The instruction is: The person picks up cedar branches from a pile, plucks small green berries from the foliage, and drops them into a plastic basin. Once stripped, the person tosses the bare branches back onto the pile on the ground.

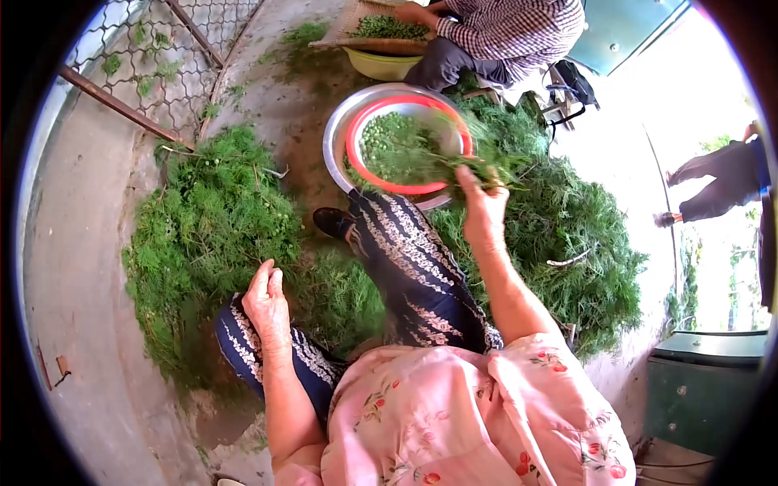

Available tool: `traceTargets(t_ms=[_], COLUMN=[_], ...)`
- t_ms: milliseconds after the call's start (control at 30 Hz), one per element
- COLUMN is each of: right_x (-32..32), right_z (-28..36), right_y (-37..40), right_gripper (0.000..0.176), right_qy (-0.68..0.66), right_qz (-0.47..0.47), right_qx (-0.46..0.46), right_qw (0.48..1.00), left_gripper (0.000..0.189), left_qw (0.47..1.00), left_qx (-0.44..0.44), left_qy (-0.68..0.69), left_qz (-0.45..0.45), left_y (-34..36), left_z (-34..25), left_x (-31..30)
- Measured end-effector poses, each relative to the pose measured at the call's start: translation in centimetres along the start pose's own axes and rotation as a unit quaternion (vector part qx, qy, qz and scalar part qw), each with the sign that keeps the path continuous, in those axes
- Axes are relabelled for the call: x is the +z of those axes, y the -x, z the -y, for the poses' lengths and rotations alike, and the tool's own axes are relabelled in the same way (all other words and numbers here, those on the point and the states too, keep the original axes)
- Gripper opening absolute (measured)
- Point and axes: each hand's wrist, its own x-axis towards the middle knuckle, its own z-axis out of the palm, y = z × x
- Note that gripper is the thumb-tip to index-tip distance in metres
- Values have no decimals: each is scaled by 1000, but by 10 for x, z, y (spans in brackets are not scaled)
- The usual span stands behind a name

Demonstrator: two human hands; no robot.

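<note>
My right hand [485, 206] is closed on a green leafy sprig [494, 170], raised by the right side of a red-rimmed basin [352, 147]. Small round green berries and bits of leaf [397, 146] lie in that basin, which sits inside a wider metal basin [331, 142]. The sprig's far end is blurred over the basin. Near my left knee, my left hand [266, 300] has its fingers drawn together beside the left heap of branches [215, 219]; whether anything is between them is hidden.
To the right lies another heap of green branches [567, 235]. A seated person [510, 36] works at a woven tray [332, 36] over a yellow-green tub [381, 65]. Wire mesh [162, 73] stands at the left, a green metal box [697, 397] at the lower right. Another person's legs [717, 182] show far right.
</note>
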Motion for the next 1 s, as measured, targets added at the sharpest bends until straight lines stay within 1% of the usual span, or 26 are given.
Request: traceTargets(t_ms=[33,67,100,167,233,300,367,400,433,500,533,567,633,667,767,833,900,933,967,1000], right_x=[-23,-49,-73,-126,-172,-241,-252,-248,-254,-225,-218,-208,-182,-166,-116,-74,-29,-33,-14,-1], right_z=[1,-8,-10,-38,-65,-116,-118,-121,-136,-127,-124,-122,-113,-107,-91,-76,-46,-70,-46,-38], right_y=[-3,-7,-8,-7,7,25,49,56,56,57,52,50,43,41,41,46,55,51,52,52], right_gripper=[20,19,31,48,42,34,43,40,37,32,30,28,25,24,23,21,19,16,14,13], right_qy=[40,38,91,158,249,340,256,231,272,252,234,208,185,172,180,202,201,279,314,321], right_qz=[-12,-22,-40,-121,-193,-212,-197,-218,-213,-228,-203,-186,-155,-123,-29,26,90,148,182,180], right_qx=[14,29,40,68,134,249,331,334,333,329,334,318,305,281,242,234,199,78,-9,-34], right_qw=[999,999,994,978,940,882,887,887,877,881,890,906,921,936,953,951,955,946,932,929], left_gripper=[25,25,23,23,24,25,26,26,26,26,25,25,25,26,26,27,27,26,25,24], left_qw=[1000,999,997,994,994,994,994,994,993,992,991,991,991,991,990,989,990,989,987,990], left_qx=[-9,-16,-51,-66,-64,-62,-62,-62,-61,-72,-77,-78,-80,-76,-94,-102,-98,-101,-110,-89], left_qy=[5,35,52,80,82,69,58,50,44,53,58,53,42,38,48,51,42,32,45,20], left_qz=[8,7,20,38,44,52,69,79,89,90,89,94,100,102,94,94,93,105,104,110], left_y=[0,1,1,1,1,1,1,1,1,1,2,2,2,2,3,3,2,2,3,3], left_z=[3,2,-6,-5,-8,-8,-6,-5,-5,-9,-11,-12,-13,-10,-8,-7,-4,-10,-11,-12], left_x=[1,1,0,0,3,3,2,1,1,3,3,2,1,0,-4,-6,-8,-9,-6,-7])
